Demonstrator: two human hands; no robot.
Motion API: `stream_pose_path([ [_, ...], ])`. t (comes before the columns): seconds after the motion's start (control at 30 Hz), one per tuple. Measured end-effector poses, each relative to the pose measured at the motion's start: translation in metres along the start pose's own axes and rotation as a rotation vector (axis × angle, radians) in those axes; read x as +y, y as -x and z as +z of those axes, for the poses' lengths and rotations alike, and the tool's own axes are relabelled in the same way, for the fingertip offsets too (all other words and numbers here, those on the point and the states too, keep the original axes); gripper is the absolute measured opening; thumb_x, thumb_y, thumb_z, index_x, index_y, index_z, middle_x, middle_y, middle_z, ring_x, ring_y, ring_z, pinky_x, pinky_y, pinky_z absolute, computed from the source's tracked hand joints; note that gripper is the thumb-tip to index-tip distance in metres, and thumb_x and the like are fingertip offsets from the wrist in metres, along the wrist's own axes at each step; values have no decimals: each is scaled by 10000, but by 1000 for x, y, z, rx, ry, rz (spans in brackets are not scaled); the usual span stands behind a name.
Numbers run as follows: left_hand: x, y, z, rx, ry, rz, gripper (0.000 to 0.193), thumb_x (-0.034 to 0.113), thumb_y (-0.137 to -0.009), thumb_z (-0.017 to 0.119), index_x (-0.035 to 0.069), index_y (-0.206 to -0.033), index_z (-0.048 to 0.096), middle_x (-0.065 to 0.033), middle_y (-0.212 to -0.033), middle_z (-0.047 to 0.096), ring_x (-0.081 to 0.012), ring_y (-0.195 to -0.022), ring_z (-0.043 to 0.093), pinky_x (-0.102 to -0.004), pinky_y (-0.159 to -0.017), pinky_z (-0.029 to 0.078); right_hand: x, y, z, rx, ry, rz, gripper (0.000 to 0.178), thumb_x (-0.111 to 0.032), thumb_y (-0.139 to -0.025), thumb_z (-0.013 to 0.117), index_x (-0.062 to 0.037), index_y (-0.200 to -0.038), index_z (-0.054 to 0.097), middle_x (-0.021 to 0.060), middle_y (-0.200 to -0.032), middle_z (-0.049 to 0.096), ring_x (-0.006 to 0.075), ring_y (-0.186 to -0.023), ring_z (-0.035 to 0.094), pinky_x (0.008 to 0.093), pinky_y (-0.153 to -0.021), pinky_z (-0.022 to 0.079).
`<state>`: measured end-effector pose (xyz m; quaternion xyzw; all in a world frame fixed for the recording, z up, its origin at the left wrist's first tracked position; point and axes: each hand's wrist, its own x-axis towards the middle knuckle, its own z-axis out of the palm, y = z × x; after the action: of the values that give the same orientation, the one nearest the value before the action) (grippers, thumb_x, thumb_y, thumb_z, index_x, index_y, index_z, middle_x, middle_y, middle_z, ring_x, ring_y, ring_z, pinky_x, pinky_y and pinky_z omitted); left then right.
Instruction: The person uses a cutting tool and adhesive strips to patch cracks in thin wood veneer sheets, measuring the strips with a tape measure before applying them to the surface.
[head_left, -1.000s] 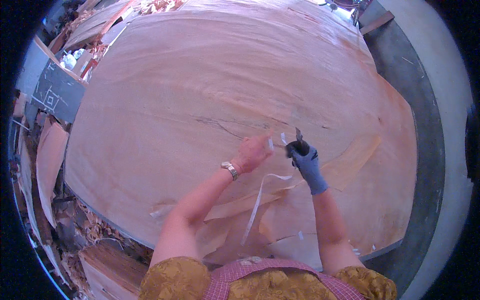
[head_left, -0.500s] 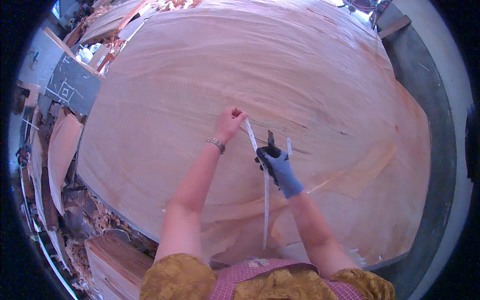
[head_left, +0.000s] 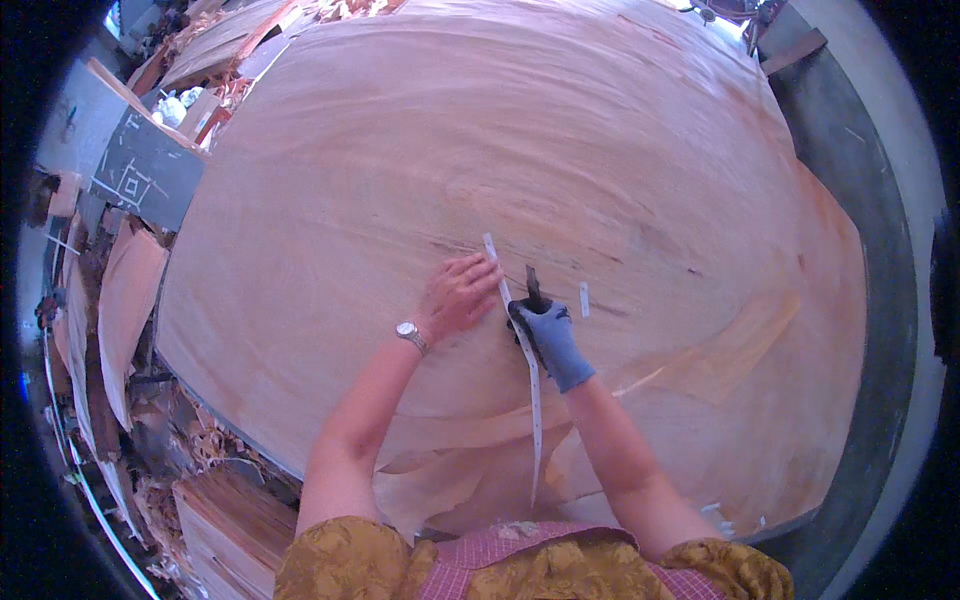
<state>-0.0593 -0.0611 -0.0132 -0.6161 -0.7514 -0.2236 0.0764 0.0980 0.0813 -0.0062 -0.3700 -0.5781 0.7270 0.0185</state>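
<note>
My bare left hand (head_left: 460, 295) lies flat on a sheet of wood veneer (head_left: 380, 180), fingers stretched out. Its fingertips press against a white strip of dotted paper tape (head_left: 536, 410), near the tape's upper end. The rest of the tape trails past my right hand toward my apron. In a blue glove with black fingers, my right hand (head_left: 548, 330) is closed around a dark flat-bladed tool (head_left: 532, 282), whose blade points away from me. Beneath that hand the tape passes partly hidden. Right of the tool, a short tape piece (head_left: 584, 299) lies by dark cracks in the veneer.
Torn veneer pieces (head_left: 132, 300) and shavings lie along the left side. A stack of wood sheets (head_left: 225, 530) stands at the lower left. A loose veneer flap (head_left: 735, 350) rests on the right part of the sheet. Grey floor (head_left: 835, 140) runs beyond the right edge.
My left hand has gone from pinching the tape's end to lying flat beside and on it, a little nearer to me. The right hand has shifted slightly left and down with the tool.
</note>
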Motion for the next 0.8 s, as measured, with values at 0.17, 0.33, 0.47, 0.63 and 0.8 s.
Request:
stream_pose_path([
  [0.17,19,5,-10,-89,24,-86,549,326,-820,697,166,-1329,568,-56,-1439,505,-260,-1347,435,-428,-1099,333,-23,-5,-23,-156,184,-97,192,-224,-900,693,-42,-960,696,16,-741,660,102,-566,579,254,-499,456],
  [0.33,16,3,-16,-134,-51,-99,588,385,-835,669,174,-1364,524,-59,-1440,495,-266,-1342,436,-433,-1101,328,-98,23,-72,-213,159,-238,250,-266,-923,656,-47,-1045,659,36,-825,677,97,-589,576,243,-507,451],
  [0.47,42,-12,-19,-206,120,-293,656,454,-859,637,168,-1422,464,-93,-1474,455,-281,-1358,410,-447,-1116,305,-104,122,-128,-214,-477,-363,396,-326,-955,619,-56,-1240,572,113,-1110,663,147,-792,642,230,-535,478],
  [0.63,168,-17,24,-339,121,-193,635,467,-883,612,134,-1411,492,-147,-1463,451,-321,-1346,411,-491,-1089,320,-72,221,-160,-33,-706,-438,261,-318,-1001,552,-123,-1172,580,115,-1259,600,278,-1063,628,279,-540,478],
  [0.8,243,-13,25,-321,-59,-71,382,287,-883,620,90,-1209,657,-157,-1396,533,-312,-1227,536,-468,-989,429,-52,333,-214,-259,-934,-865,252,-275,-967,576,-188,-750,483,7,-770,481,180,-694,462,327,-536,387],
])
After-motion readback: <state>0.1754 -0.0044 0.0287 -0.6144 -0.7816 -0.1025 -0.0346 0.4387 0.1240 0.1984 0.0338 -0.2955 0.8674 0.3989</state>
